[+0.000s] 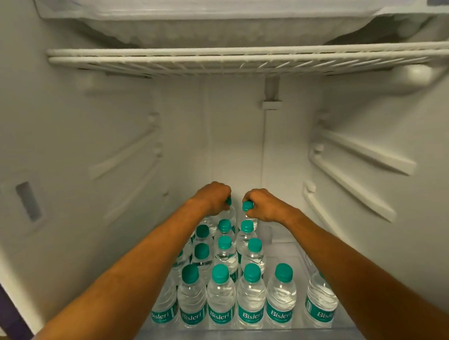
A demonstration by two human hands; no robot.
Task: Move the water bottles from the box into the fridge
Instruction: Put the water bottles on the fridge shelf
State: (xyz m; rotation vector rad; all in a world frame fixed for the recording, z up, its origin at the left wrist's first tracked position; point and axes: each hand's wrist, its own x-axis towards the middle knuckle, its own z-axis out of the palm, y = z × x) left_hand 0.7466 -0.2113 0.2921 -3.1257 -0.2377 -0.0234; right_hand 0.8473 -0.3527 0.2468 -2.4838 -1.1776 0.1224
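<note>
Water bottles (221, 296) are standing upright in a tight front row on the fridge's lowest glass shelf (228, 339), labels facing out, with one lone bottle (321, 299) sitting apart to the right. Behind them more rows are running back, caps nearly touching. The packing seems to be saving room, filling the left side first and leaving bare shelf on the right. The box is not showing in this view.

Both forearms are reaching over the rows to the back. The left hand (214, 198) is clenching its grip around the neck of the back-left bottle (230, 214), fingers curled about the teal cap. The right hand (266, 205) is grasping the back-right bottle (251, 222) the same way, its cap poking out past the knuckles. Holding by the necks is likely letting each bottle go down into the back row without knocking its neighbours. Whether their bases are already resting on the shelf is hidden. Above, a white wire rack (237, 61) is spanning the fridge (58, 143).
</note>
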